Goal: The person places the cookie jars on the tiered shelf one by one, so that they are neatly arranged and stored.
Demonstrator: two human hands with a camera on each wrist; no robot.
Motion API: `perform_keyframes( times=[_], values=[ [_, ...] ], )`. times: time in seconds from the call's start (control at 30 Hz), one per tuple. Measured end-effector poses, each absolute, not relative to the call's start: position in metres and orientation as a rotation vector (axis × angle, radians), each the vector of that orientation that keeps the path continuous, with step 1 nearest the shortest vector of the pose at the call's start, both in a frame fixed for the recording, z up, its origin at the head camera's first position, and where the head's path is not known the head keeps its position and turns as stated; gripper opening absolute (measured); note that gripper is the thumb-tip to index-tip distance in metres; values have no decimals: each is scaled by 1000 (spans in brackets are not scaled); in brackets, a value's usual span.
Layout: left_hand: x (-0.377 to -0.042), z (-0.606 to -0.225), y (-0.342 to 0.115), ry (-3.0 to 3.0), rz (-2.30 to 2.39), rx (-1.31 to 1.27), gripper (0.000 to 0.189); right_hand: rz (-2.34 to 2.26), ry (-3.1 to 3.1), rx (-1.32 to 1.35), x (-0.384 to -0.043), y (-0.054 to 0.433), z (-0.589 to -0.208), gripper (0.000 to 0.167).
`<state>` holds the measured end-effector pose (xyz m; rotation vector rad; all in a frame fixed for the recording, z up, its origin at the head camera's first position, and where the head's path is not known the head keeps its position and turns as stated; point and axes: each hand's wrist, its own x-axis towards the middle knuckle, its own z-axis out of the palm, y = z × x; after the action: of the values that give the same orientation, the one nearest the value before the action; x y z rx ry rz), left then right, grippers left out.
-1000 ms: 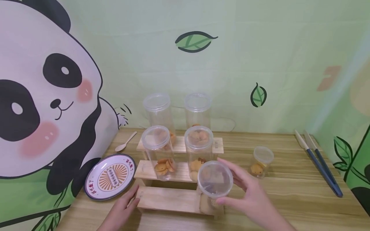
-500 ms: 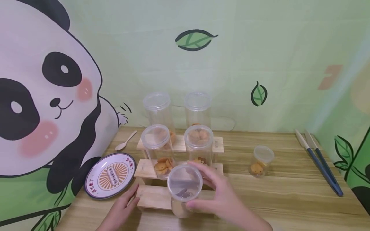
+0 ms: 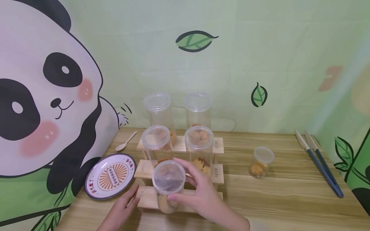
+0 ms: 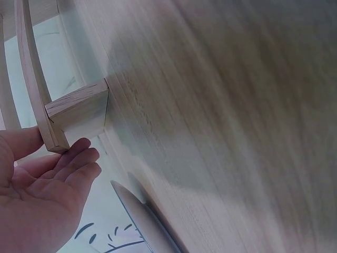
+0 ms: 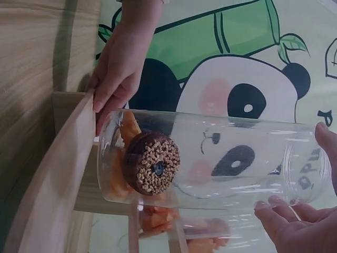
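Near its lid, my right hand [image 3: 199,195] grips a tall clear plastic jar [image 3: 168,179]. The jar stands upright, its base right at the left part of the lowest step of a wooden tiered stand [image 3: 145,195]. A brown doughnut [image 5: 152,163] topped with chopped nuts shows at the jar's bottom in the right wrist view. My left hand [image 3: 122,207] pinches the left end of that lowest step, thumb on one face and fingers [image 4: 79,158] on the other in the left wrist view. On the upper steps stand several lidded jars [image 3: 199,138] holding cookies.
Left of the stand lies an oval plate [image 3: 110,176], with a small wooden spoon [image 3: 125,141] behind it. A short lidded jar [image 3: 261,162] with cookies stands on the right. Blue-handled tongs [image 3: 321,163] lie at the far right. A panda-print cloth hangs behind.
My right hand has carried the jar leftward along the lowest step, from its right end to its left part. My left hand has stayed at the step's end.
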<state>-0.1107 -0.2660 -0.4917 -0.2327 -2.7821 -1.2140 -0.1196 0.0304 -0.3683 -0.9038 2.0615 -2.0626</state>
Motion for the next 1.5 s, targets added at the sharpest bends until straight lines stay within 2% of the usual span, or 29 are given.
perform_keyframes(
  times=[0.27,0.57,1.5],
  values=[
    [-111,-491,-265,-2785,-1213,-224,45,-2036,2161,-1004,-127,10,-386,83],
    [-111,-492,-266,-2795,-1203,-202,45,-1988,2262,-999,-129,-1,-401,83],
    [-110,-492,-267,-2783,-1204,-219,45,-1896,2486,-1059,-136,-12,-399,83]
  ],
)
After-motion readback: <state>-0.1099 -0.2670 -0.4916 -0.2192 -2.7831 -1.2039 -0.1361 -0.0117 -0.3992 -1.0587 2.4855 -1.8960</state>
